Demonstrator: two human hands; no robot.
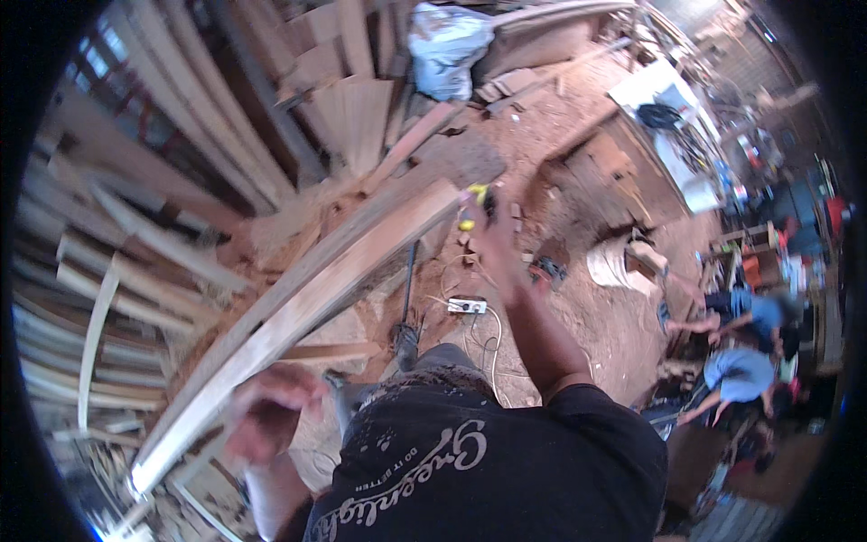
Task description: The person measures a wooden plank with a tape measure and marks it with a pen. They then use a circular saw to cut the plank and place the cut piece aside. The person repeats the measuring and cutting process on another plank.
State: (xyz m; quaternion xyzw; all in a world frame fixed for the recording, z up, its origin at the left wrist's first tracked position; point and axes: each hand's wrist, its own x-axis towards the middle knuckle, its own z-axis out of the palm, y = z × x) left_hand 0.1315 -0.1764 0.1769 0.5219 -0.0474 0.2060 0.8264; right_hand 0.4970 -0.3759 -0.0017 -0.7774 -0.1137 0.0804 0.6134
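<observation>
A long pale wooden beam (316, 294) runs diagonally from the lower left to the upper middle, lying along a darker, weathered timber (271, 321). My right hand (492, 239) reaches out to the beam's far end, its fingers closed about a small yellow-and-black tool (476, 204); blur and the hand itself hide which tool it is. My left hand (275, 406) is over the near part of the beam, beside its right edge. Motion smears its fingers, so their grip cannot be made out.
A white power strip (467, 305) with trailing cords lies on the dusty ground before me. Curved boards (108, 316) are stacked at left. A white sack (447, 50) stands at the back, a white bucket (623, 265) at right. Two people (741, 370) are at far right.
</observation>
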